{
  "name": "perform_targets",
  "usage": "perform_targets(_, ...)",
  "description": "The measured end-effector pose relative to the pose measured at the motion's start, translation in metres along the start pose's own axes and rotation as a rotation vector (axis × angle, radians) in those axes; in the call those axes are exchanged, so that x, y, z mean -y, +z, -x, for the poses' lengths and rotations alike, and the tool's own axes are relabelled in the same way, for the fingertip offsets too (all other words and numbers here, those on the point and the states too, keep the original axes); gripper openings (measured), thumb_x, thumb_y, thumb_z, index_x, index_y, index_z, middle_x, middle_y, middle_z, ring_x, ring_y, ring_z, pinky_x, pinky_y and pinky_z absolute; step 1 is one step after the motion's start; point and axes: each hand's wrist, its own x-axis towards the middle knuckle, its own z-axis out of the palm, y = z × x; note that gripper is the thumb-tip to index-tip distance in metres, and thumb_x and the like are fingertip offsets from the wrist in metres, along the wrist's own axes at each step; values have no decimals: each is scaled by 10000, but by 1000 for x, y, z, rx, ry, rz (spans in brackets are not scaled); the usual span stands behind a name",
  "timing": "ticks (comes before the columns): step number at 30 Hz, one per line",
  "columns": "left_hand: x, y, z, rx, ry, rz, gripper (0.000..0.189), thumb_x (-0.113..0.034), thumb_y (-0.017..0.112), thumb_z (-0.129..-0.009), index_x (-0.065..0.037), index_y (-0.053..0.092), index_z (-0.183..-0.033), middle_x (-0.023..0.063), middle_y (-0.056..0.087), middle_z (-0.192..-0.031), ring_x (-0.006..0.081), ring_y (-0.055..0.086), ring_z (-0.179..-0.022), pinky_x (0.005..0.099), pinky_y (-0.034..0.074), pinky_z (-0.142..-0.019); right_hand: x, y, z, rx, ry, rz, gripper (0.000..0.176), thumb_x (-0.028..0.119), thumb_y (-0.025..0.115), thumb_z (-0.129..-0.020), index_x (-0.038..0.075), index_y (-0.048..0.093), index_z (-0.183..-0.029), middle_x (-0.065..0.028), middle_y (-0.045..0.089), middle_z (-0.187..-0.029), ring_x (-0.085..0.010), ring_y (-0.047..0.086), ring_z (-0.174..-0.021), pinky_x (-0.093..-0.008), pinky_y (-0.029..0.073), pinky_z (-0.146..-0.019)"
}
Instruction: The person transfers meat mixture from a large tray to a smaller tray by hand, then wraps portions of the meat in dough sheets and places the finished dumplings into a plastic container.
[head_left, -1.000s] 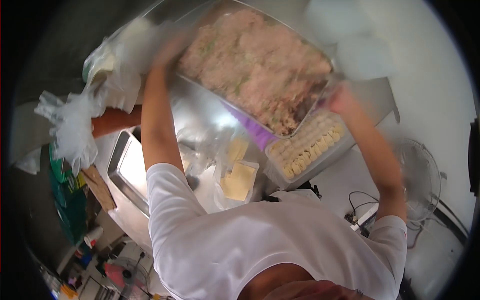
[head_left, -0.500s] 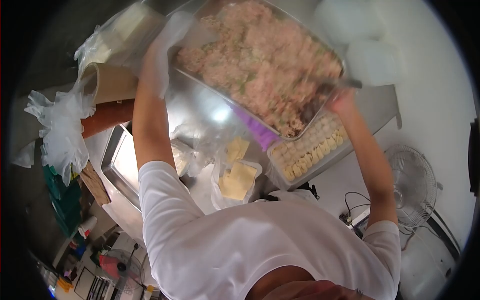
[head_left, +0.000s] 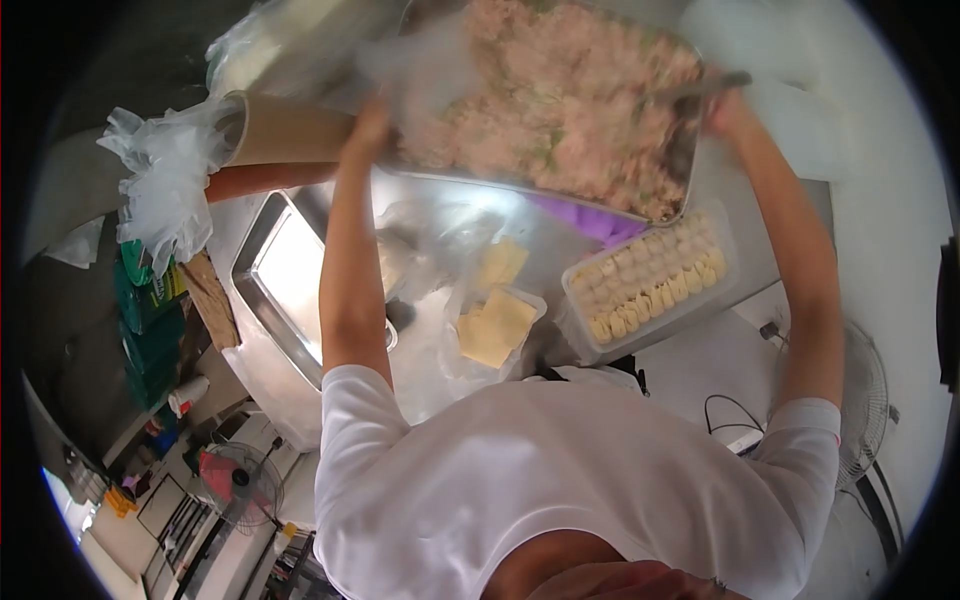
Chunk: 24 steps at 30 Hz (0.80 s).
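A large metal tray [head_left: 450, 179] of pinkish minced filling with green bits [head_left: 560, 110] stands at the top of the view. At its right rim, my blurred right hand [head_left: 722, 112] is closed around a dark bar-shaped tool [head_left: 690, 90], whose exact kind I cannot make out. My left hand [head_left: 375, 118] is at the tray's left side, its fingers hidden and smeared by motion. Thin clear plastic [head_left: 425, 65] covers or hangs from that hand over the filling. Square yellow wrappers [head_left: 497, 325] lie in plastic nearer my body.
A clear plastic box [head_left: 725, 235] of rowed dumplings is at the right, beside a purple cloth [head_left: 590, 222]. Another metal tray [head_left: 262, 325], a cardboard tube [head_left: 285, 130] and crumpled plastic bags [head_left: 165, 180] are on the left. A standing fan [head_left: 862, 405] is at the right.
The view has turned, and the tray now sits more level across it. My right hand has moved up along the tray's right side with the tool. The plastic at my left hand has shifted over the filling.
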Motion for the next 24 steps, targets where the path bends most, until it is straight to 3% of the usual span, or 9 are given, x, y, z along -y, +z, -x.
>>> perform_targets(5, 23, 15, 45, -64, -25, 180, 694, -564, 385, -936, 52, 512, -1230, 80, 581, -1151, 162, 526, -1033, 313, 398, -924, 33, 18, -30, -102, -39, 130, 549, 453, 350, -951, 88, 429, -1354, -106, 407, -1346, -277, 462, -1074, -468, 382, -943)
perform_targets(8, 2, 48, 95, -166, 49, 266, 676, -537, 313, -965, 37, 445, -1297, 110, 577, -1163, 202, 564, -1007, 326, 463, -861, 49, -58, -161, 46, -355, 298, 374, 348, 389, -975, 34, 552, -1098, -131, 592, -1030, -266, 587, -917, -424, 493, -774)
perform_targets(12, 0, 81, 135, -266, -143, 426, 659, -529, 316, -967, 39, 467, -1265, 110, 596, -1110, 209, 595, -932, 326, 490, -803, 70, -36, -172, 186, -595, 612, 321, 296, 420, -967, 41, 547, -1115, -120, 587, -1065, -229, 574, -969, -398, 479, -837)
perform_targets(15, -9, 104, 160, -324, -255, 576, 713, -571, 352, -939, 63, 471, -1243, 136, 585, -1160, 234, 580, -1034, 342, 456, -906, 87, -23, -187, 65, -447, 213, 312, 287, 447, -955, 55, 531, -1147, -106, 581, -1083, -200, 561, -996, -362, 474, -872)
perform_targets(18, 12, 120, 165, -395, -264, 527, 729, -588, 341, -934, 58, 474, -1244, 144, 581, -1166, 241, 574, -1047, 356, 440, -921, 102, -14, -178, 168, -232, 103, 501, 301, 461, -942, 205, 331, -1417, -196, 455, -1313, -184, 497, -910, -322, 425, -893)
perform_targets(20, 5, 126, 173, -414, -294, 538, 718, -561, 356, -941, 61, 392, -1298, 176, 523, -1235, 268, 520, -1115, 372, 403, -957, 95, -17, -188, 282, -417, 10, 625, 412, 451, -927, 133, 234, -1443, -267, 375, -1375, -291, 491, -1040, -369, 322, -1025)
perform_targets(22, 10, 128, 169, -626, -167, 317, 670, -475, 410, -953, 45, 280, -1354, 206, 417, -1331, 298, 443, -1184, 380, 367, -987, 101, -1, -134, 293, -191, -105, 727, 504, 411, -918, 52, 180, -1438, -300, 338, -1382, -374, 423, -1192, -423, 237, -1084)
perform_targets(23, 8, 125, 167, -704, -22, 288, 675, -286, 549, -913, 17, 175, -1387, 219, 375, -1330, 328, 420, -1182, 370, 358, -992, 98, 13, -103, 212, -285, -171, 748, 529, 397, -914, 13, 199, -1418, -311, 331, -1378, -397, 387, -1233, -453, 231, -1084)
perform_targets(24, -8, 117, 171, -716, -24, 292, 675, -286, 549, -913, 17, 175, -1387, 219, 375, -1330, 328, 420, -1182, 370, 358, -992, 94, 21, -75, 122, -378, -241, 776, 554, 383, -910, -26, 218, -1399, -322, 325, -1374, -420, 351, -1275, -483, 225, -1084)
